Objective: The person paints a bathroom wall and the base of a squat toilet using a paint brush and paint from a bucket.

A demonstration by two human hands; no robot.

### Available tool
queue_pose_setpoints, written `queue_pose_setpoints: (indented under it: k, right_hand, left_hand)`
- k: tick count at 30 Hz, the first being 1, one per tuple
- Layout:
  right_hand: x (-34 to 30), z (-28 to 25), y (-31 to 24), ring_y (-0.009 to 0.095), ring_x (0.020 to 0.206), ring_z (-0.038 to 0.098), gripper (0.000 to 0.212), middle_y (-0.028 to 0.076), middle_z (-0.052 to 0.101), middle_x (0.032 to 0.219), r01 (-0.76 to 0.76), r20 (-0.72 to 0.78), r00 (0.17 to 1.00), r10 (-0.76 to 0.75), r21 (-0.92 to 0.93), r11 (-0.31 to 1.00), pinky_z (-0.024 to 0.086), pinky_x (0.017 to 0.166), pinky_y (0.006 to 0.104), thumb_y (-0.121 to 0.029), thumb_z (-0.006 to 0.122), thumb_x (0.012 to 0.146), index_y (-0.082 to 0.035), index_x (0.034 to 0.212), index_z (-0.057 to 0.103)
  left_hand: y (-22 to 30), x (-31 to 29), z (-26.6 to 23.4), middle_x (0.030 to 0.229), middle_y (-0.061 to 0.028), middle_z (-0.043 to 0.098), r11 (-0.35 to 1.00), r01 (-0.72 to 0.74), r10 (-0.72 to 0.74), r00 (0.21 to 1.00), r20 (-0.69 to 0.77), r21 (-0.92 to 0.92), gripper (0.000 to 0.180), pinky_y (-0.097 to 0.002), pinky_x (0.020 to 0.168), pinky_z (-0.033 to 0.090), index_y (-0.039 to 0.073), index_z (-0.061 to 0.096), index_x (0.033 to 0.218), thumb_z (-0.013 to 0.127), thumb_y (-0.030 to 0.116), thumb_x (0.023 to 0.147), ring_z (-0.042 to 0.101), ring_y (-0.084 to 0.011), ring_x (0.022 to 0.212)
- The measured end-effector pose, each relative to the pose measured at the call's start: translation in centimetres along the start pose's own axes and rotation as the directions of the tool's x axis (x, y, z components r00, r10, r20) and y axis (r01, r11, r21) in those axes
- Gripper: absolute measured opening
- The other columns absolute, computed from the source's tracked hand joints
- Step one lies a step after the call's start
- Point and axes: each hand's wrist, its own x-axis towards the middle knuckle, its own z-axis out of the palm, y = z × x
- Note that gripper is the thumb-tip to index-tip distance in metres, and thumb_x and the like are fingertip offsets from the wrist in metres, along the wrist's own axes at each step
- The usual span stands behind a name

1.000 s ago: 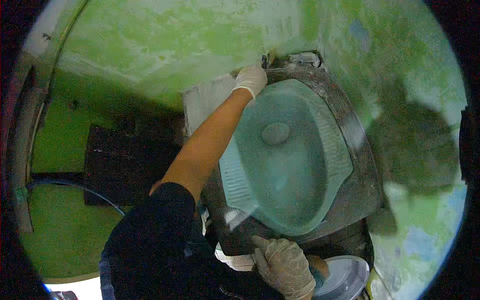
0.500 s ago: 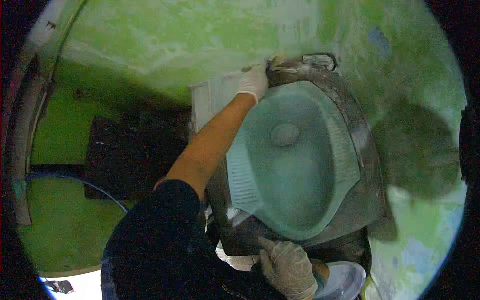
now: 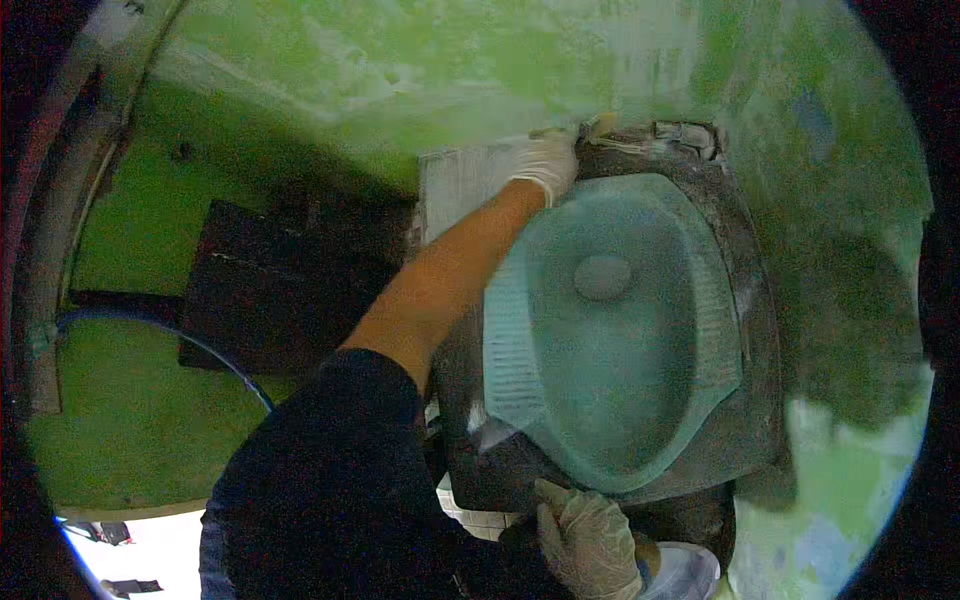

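Note:
A pale blue-green squat toilet pan (image 3: 620,400) with ribbed footrests lies set in a dark, stained surround (image 3: 760,400). My left hand (image 3: 550,165), in a thin whitish glove, reaches to the far left corner of the surround. Its fingers are curled and blurred, and a small yellowish thing (image 3: 600,125) shows just beyond them. Whether it is held there cannot be told. Close to the near end of the pan, my right hand (image 3: 590,540) is gloved too, its fingers loosely bent and apart, with nothing visible in them. Beside it is a whitish round container (image 3: 690,575), partly cut off.
Green, patchy walls (image 3: 430,70) stand behind and to the right. On the left are a dark box-like shape (image 3: 260,290) and a thin blue hose (image 3: 210,350). A grey piece (image 3: 690,135) lies at the surround's far right corner.
The view has shifted, so the pan and surround now appear farther right. My left hand stays at the far corner, and my right hand stays by the near end.

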Motion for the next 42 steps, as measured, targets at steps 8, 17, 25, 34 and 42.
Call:
queue_pose_setpoints:
  k: [8, 17, 25, 34, 42]
  right_hand:
    - [-0.5, -0.2, 0.2, 0.024, 0.068, 0.053, 0.023, 0.008, 0.052, 0.072, -0.050, -0.088, 0.994, 0.062, 0.130, 0.990, 0.043, 0.060, 0.0366, -0.021, 0.054, 0.091, -0.008, 0.106, 0.064]
    - [-0.4, 0.0, 0.5, 0.025, 0.068, 0.053, 0.026, 0.009, 0.052, 0.072, -0.070, -0.029, 0.996, 0.081, 0.272, 0.960, 0.042, 0.061, 0.0392, -0.022, 0.051, 0.091, -0.007, 0.109, 0.062]
    - [-0.9, 0.6, 0.6, 0.024, 0.067, 0.052, 0.024, 0.008, 0.051, 0.071, -0.093, -0.075, 0.990, 0.116, 0.265, 0.960, 0.042, 0.060, 0.0377, -0.022, 0.052, 0.090, -0.008, 0.106, 0.063]
    - [-0.9, 0.4, 1.1, 0.026, 0.071, 0.057, 0.025, 0.010, 0.057, 0.075, -0.111, 0.009, 0.994, 0.112, 0.237, 0.965, 0.046, 0.064, 0.0387, -0.023, 0.054, 0.088, -0.009, 0.106, 0.064]
    - [-0.2, -0.1, 1.7, 0.031, 0.069, 0.061, 0.026, 0.013, 0.064, 0.080, -0.158, -0.011, 0.984, 0.175, 0.380, 0.911, 0.049, 0.066, 0.0411, -0.023, 0.057, 0.086, -0.011, 0.108, 0.065]
  left_hand:
    - [-11.4, -6.2, -5.8, 0.103, -0.0231, 0.064, 0.962, 0.200, -0.237, 0.950, 0.203, 0.185, 0.030, -0.0455, 0.082, 0.050, 0.004, 0.063, 0.107, 0.049, 0.021, 0.086, 0.062, -0.0377, 0.097]
    - [0.3, -2.6, -7.9, 0.107, -0.0246, 0.064, 0.960, -0.012, -0.108, 0.905, 0.412, 0.280, 0.032, -0.0467, 0.081, 0.050, 0.001, 0.067, 0.103, 0.047, 0.020, 0.088, 0.063, -0.0358, 0.101]
    - [8.9, 3.7, -8.5, 0.099, -0.0256, 0.065, 0.997, -0.059, 0.044, 0.972, 0.229, 0.056, 0.030, -0.0474, 0.077, 0.052, -0.002, 0.068, 0.099, 0.051, 0.019, 0.087, 0.065, -0.0383, 0.092]
    - [11.3, 4.3, -13.6, 0.094, -0.0234, 0.066, 0.974, -0.171, 0.148, 0.977, 0.151, 0.151, 0.029, -0.0463, 0.074, 0.051, 0.000, 0.066, 0.097, 0.051, 0.023, 0.088, 0.066, -0.0360, 0.087]
    - [11.0, 3.1, -7.0, 0.094, -0.0265, 0.064, 0.967, -0.059, 0.020, 0.988, -0.156, -0.249, 0.029, -0.0484, 0.078, 0.050, -0.002, 0.060, 0.098, 0.047, 0.023, 0.091, 0.063, -0.0419, 0.089]
